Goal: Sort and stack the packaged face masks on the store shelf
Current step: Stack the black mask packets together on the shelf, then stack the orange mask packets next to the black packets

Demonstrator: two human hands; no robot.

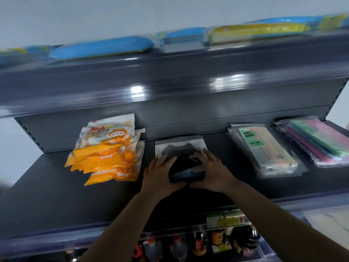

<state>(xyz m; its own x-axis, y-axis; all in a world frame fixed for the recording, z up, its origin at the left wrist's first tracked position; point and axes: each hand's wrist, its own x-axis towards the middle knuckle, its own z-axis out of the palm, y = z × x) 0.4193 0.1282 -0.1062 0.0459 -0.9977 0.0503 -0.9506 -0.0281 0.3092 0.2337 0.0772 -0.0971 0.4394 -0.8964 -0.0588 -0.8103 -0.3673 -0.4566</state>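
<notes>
We have both hands on the black mask packs (186,163) at the middle of the shelf (56,186): our left hand (160,173) presses its spread fingers against the left edge of the small stack, and our right hand (213,172) does the same on the right edge, thumbs meeting along the near side, so the two hands are clamped on the stack from either side. The packs lie flat, with a pale backing sheet showing at the far end near the back panel. To the left, just beside them, lies an untidy, fanned heap of orange mask packs (107,154) with a cartoon face, some tilted up against the back panel. To the right, a little apart, sits a stack of clear "FACE MASK" packs (264,150), and beyond that a stack of multicoloured packs (319,140) near the shelf end. We judge these packages light, thin and floppy, with glossy film that slides readily pack over pack, so a stack is best squared by pressing on opposite edges with flat fingers, as here, and lifted with a thumb on top to stop the upper packs slipping off. The orange heap looks most in need of straightening. The view is blurred, so finer print is unreadable.
</notes>
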